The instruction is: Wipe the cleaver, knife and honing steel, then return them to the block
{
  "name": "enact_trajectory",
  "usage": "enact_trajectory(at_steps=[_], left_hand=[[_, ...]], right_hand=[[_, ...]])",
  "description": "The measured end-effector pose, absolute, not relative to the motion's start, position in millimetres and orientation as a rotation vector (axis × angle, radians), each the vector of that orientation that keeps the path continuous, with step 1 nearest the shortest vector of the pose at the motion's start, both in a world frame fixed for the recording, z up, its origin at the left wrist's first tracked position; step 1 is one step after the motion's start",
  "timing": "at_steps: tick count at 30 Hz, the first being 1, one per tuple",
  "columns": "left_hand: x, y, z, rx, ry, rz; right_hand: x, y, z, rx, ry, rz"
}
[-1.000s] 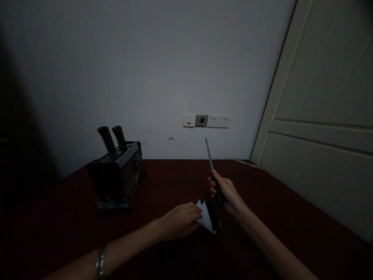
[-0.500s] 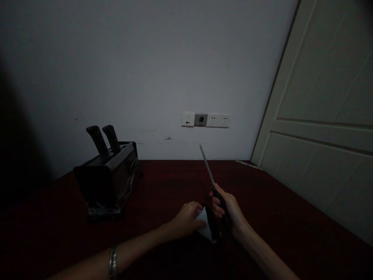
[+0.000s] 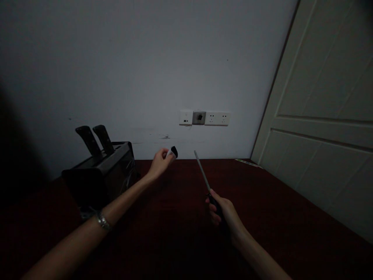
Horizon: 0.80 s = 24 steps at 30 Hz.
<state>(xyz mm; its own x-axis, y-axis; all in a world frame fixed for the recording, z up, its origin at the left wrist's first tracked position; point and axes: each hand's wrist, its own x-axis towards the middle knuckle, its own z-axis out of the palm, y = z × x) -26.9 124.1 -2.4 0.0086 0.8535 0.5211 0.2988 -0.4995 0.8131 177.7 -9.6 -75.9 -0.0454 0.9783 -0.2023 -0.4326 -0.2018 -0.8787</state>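
My right hand (image 3: pixel 223 212) is wrapped round the black handle of a honing steel (image 3: pixel 202 170), whose thin grey rod points up and away to the left. Farther forward, my left hand (image 3: pixel 161 160) pinches a small white and black piece (image 3: pixel 174 151), perhaps cloth or paper; its kind is unclear. That piece is held above the far edge of the table, left of the rod's tip and apart from it. A dark knife block (image 3: pixel 116 167) stands left of my left hand, with two black knife handles (image 3: pixel 103 139) sticking up from its top.
The dark red table (image 3: pixel 175 210) meets a pale wall (image 3: pixel 145 70) at the back. Sockets and a switch (image 3: pixel 204 118) are set in the wall. A white panelled door (image 3: pixel 320 155) borders the right side, and a thin strip (image 3: pixel 248 163) lies near the back right corner.
My left hand has moved forward, up and left with the white and black piece, away from my right hand. The honing steel has shifted slightly left and down.
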Motion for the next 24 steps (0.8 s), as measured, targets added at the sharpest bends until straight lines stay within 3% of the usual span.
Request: enact_trajectory(at_steps=[7,24], left_hand=[[0,143,14,2.180,1.162,1.701],[35,113,-37,2.564,0.510,1.112]], right_hand=[[171,-11,-88,-1.061,-0.821,1.567],[169,-10,-88,-1.125,-0.861,1.534]])
